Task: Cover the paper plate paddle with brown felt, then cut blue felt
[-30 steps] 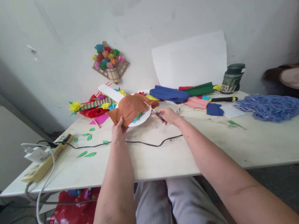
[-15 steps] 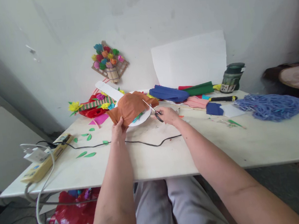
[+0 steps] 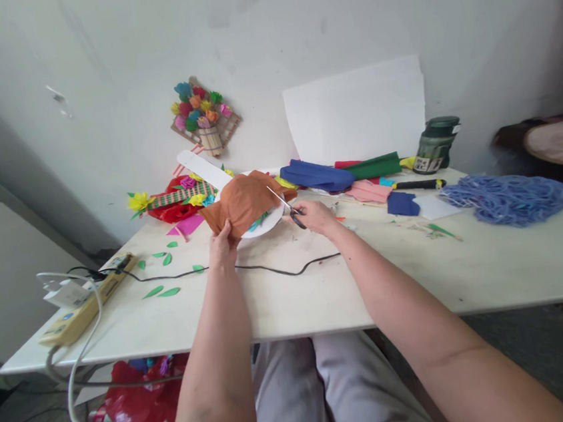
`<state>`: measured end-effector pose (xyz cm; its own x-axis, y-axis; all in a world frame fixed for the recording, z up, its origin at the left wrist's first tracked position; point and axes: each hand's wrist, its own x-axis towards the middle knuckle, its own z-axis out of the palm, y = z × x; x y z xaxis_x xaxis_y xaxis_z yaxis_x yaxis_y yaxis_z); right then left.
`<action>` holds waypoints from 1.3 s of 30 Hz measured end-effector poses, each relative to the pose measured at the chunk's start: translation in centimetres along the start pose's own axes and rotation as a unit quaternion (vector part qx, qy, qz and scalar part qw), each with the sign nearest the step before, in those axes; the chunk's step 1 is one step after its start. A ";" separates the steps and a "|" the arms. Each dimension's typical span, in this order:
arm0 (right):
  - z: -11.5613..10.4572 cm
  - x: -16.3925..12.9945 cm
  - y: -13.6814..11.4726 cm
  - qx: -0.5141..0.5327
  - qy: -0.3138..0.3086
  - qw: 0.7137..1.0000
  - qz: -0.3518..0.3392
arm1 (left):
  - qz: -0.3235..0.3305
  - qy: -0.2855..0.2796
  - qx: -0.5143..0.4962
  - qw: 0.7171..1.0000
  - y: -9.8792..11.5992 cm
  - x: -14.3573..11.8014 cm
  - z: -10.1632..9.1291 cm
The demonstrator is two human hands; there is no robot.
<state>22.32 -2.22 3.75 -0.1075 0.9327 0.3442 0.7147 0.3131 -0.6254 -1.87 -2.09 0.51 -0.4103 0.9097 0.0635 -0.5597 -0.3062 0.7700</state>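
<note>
White worktable: scissors lie aslant the right part of an orange sheet

Pale wall (image 3: 342,23) rises behind a white table (image 3: 296,307), where an orange sheet (image 3: 248,202), perhaps crepe paper, spreads just beyond the two hands, roughly centred between the forearms. Its longer direction runs from side to side, with the left end nearer the person and the right end farther off. A round white piece (image 3: 273,224) shows under its near right edge, and a white strip (image 3: 205,170) juts out behind, away and to the left.

Nearer of the two is the left hand (image 3: 222,244), in contact with the sheet: thumb and fingers pinch its near edge, left of the middle. Just off the right end, the right hand (image 3: 316,216) is closed round the handles of the scissors (image 3: 292,210). These point away and to the left, so their long axis crosses the sheet's at a slant, the tip over its right part. Whether the blades are parted, or touch the sheet, I cannot tell.

Between the hands and the near table edge runs a black cable (image 3: 288,273); green leaf shapes (image 3: 169,292) lie to the left, and a rolled blue sheet (image 3: 316,175) lies beyond the right hand.
</note>
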 end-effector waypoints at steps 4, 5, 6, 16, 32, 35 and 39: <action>-0.1 0.0 0.0 -0.016 0.001 1.000 -0.002 | 0.005 -0.004 -0.005 1.000 0.0 -0.1 0.1; -0.2 0.0 -0.1 -0.019 0.001 1.000 -0.003 | 0.005 -0.003 -0.006 1.000 0.0 -0.1 0.1; -0.2 -0.1 -0.1 -0.021 0.001 1.000 -0.003 | 0.004 -0.002 -0.007 1.000 0.0 -0.1 0.2; -0.1 0.0 -0.1 0.003 0.008 1.000 0.000 | 0.002 -0.002 0.000 1.000 0.1 -0.3 0.3; 0.0 -0.2 -0.4 -0.120 0.029 0.992 -0.004 | 0.005 -0.007 0.000 1.000 0.0 -0.2 0.2; 0.1 -0.1 -0.2 -0.128 0.028 0.991 -0.002 | -0.001 -0.001 0.007 1.000 0.0 -0.3 0.3; 0.1 -0.1 -0.1 -0.134 0.034 0.990 0.001 | -0.010 0.000 0.016 1.000 0.0 -0.3 0.3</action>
<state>22.14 -2.31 3.70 -0.0660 0.9164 0.3947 0.8738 0.2441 -0.4206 -1.52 -2.25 0.68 -0.3999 0.9153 0.0480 -0.5443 -0.2793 0.7910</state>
